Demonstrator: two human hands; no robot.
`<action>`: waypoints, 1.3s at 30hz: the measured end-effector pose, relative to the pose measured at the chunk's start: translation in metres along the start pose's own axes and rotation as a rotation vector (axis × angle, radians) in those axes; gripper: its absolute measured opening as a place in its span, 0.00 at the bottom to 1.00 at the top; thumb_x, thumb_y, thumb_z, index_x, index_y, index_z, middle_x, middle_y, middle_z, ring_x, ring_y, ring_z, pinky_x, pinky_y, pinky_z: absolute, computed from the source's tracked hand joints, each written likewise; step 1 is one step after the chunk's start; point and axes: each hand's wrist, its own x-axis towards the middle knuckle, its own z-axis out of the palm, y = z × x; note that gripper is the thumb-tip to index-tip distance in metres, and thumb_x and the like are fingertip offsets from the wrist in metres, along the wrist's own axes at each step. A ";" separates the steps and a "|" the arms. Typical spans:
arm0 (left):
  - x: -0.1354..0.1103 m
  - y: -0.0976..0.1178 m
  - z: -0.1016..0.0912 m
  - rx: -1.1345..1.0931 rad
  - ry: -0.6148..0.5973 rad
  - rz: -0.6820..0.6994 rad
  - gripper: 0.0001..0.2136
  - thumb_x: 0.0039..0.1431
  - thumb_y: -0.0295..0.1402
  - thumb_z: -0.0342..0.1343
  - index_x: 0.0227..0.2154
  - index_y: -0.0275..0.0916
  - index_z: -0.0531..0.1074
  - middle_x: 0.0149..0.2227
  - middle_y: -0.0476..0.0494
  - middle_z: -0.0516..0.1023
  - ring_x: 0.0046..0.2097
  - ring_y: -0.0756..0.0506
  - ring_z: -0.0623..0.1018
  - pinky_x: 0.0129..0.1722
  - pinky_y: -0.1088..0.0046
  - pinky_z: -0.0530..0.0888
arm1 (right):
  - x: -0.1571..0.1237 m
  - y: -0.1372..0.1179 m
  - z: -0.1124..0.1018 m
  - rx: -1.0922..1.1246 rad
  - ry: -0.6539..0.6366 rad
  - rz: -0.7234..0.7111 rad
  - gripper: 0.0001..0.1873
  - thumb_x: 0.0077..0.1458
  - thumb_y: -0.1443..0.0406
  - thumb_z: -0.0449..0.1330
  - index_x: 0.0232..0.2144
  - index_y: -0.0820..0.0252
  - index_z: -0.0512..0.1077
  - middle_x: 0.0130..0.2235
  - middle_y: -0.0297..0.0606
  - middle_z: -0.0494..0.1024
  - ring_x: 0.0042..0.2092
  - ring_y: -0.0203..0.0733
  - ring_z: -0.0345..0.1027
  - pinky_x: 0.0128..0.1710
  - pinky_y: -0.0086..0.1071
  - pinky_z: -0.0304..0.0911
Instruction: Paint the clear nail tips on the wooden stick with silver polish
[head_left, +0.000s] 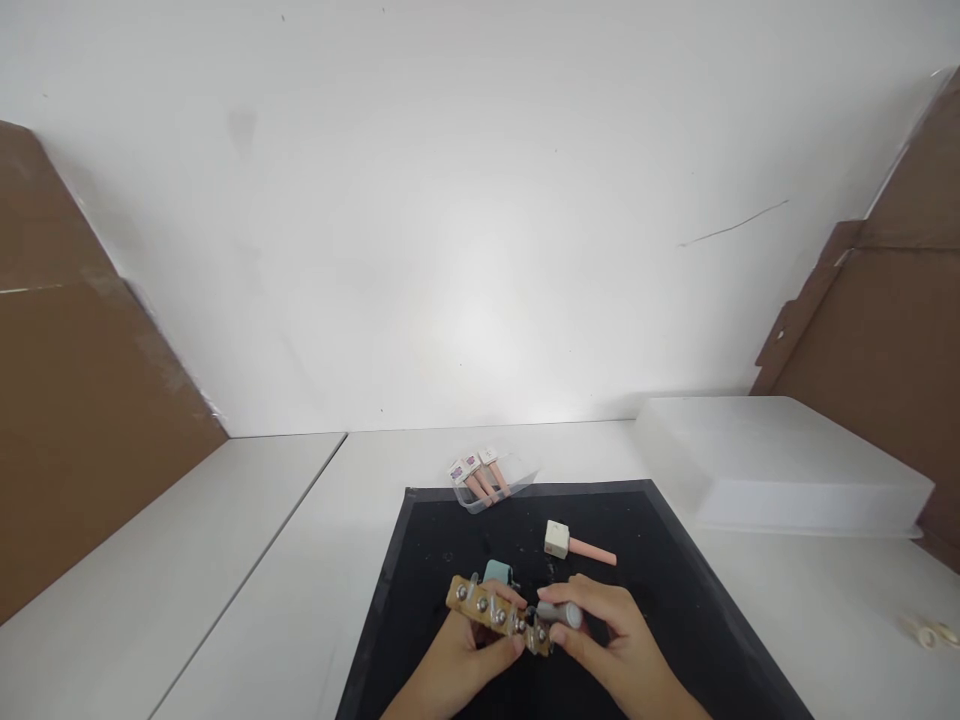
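Studded bar [491,609] sits tilted between the hands, clamped near its middle by the thumb and fingers of the left hand [466,652]; the right hand [619,627] has thumb and forefinger closed on a grey cylinder [561,612] by the bar's right end, though I cannot tell whether the two touch; the step seems to be working at that end, calling for steady left fingers; a pink-handled white block [577,547] lies just beyond the right fingers.
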 end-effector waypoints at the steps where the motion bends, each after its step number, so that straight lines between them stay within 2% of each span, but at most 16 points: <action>1: 0.000 0.000 0.000 -0.007 -0.002 -0.004 0.14 0.47 0.39 0.59 0.35 0.40 0.65 0.30 0.51 0.64 0.33 0.51 0.65 0.36 0.73 0.60 | -0.001 0.001 0.000 0.003 0.002 0.006 0.14 0.52 0.56 0.58 0.34 0.57 0.77 0.22 0.38 0.76 0.23 0.40 0.68 0.22 0.29 0.65; 6: -0.001 0.002 0.001 -0.013 0.010 -0.015 0.15 0.46 0.40 0.59 0.35 0.40 0.65 0.31 0.50 0.65 0.34 0.50 0.66 0.36 0.72 0.60 | -0.003 0.002 -0.001 -0.002 0.030 -0.004 0.14 0.52 0.55 0.57 0.34 0.56 0.77 0.23 0.38 0.76 0.22 0.40 0.68 0.24 0.30 0.66; 12: -0.001 0.000 0.000 0.034 0.015 -0.019 0.14 0.47 0.39 0.58 0.35 0.39 0.66 0.30 0.51 0.65 0.34 0.50 0.66 0.36 0.73 0.61 | -0.002 0.000 0.000 -0.027 -0.033 -0.005 0.17 0.52 0.53 0.56 0.31 0.60 0.78 0.18 0.36 0.73 0.20 0.38 0.65 0.21 0.29 0.63; 18: 0.000 -0.006 -0.003 0.022 0.015 -0.023 0.14 0.47 0.38 0.58 0.36 0.39 0.65 0.32 0.49 0.67 0.36 0.48 0.68 0.39 0.70 0.62 | -0.004 0.002 0.001 0.009 0.042 0.025 0.15 0.53 0.54 0.56 0.35 0.56 0.77 0.24 0.38 0.77 0.22 0.39 0.68 0.22 0.28 0.66; 26: 0.001 -0.006 -0.003 0.047 0.014 -0.011 0.14 0.47 0.38 0.59 0.36 0.39 0.66 0.31 0.50 0.66 0.34 0.50 0.66 0.35 0.73 0.60 | -0.003 0.001 0.000 -0.023 0.022 0.003 0.19 0.52 0.51 0.56 0.33 0.57 0.78 0.20 0.38 0.76 0.21 0.41 0.69 0.20 0.29 0.66; 33: 0.001 -0.008 -0.003 0.045 0.029 -0.022 0.15 0.47 0.38 0.59 0.37 0.39 0.65 0.31 0.49 0.67 0.35 0.49 0.67 0.37 0.71 0.62 | -0.003 0.003 0.001 0.002 0.044 0.037 0.16 0.53 0.54 0.56 0.35 0.55 0.78 0.24 0.39 0.79 0.21 0.41 0.70 0.20 0.28 0.67; 39: 0.001 -0.005 -0.003 0.036 0.028 -0.017 0.15 0.46 0.38 0.59 0.36 0.39 0.65 0.31 0.50 0.67 0.34 0.50 0.67 0.36 0.73 0.61 | -0.005 0.001 -0.001 0.010 0.070 0.004 0.19 0.50 0.51 0.57 0.33 0.56 0.79 0.22 0.39 0.79 0.20 0.40 0.70 0.21 0.29 0.69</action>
